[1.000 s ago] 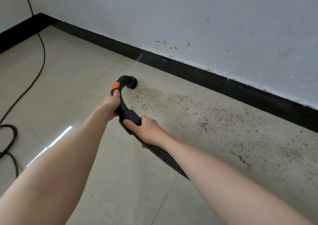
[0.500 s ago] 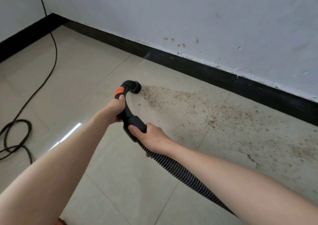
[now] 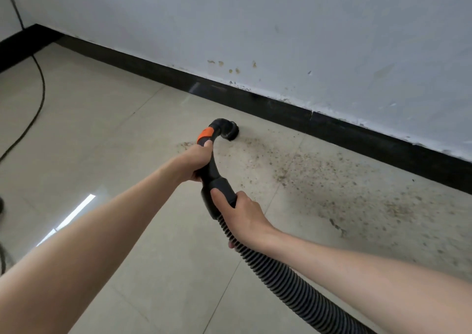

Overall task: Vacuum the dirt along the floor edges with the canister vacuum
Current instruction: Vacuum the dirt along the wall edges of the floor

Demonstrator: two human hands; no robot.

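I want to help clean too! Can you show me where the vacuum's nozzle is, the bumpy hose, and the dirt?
nozzle [image 3: 229,131]: head view, on its round black end by the baseboard.
hose [image 3: 286,277]: head view, on the ribbed black middle.
dirt [image 3: 339,177]: head view, on the brown specks on the tile.

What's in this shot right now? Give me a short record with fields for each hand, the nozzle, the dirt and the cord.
left hand: grips curved handle below orange band
right hand: grips hose cuff
nozzle: down on tiled floor, near black baseboard
dirt: scattered right of nozzle
black cord: lying far left
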